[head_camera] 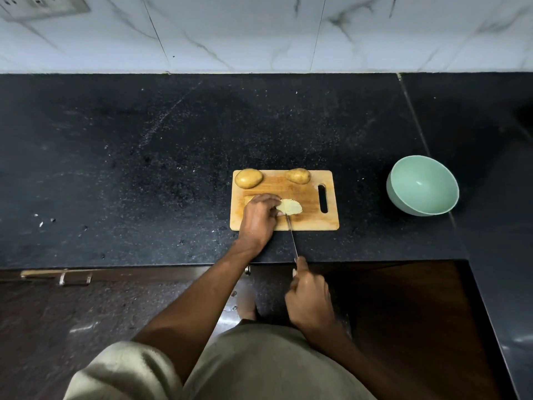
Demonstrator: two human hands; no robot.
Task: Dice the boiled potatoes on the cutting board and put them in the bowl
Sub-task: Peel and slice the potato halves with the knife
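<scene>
A wooden cutting board point(310, 194) lies on the black counter. Two whole potatoes sit along its far edge, one at the left corner point(248, 178) and one further right point(298, 176). A cut potato piece point(290, 207) shows its pale sliced face near the board's middle. My left hand point(259, 215) holds that piece with curled fingers. My right hand point(308, 298) grips the handle of a knife point(292, 236), whose thin blade reaches up to the cut piece. The green bowl point(422, 186) stands empty to the right of the board.
The black counter point(144, 168) meets a white marble-tiled wall point(259, 33) at the back. Its front edge runs just below the board, and a second counter section point(490, 197) extends toward me on the right. A dark floor lies below.
</scene>
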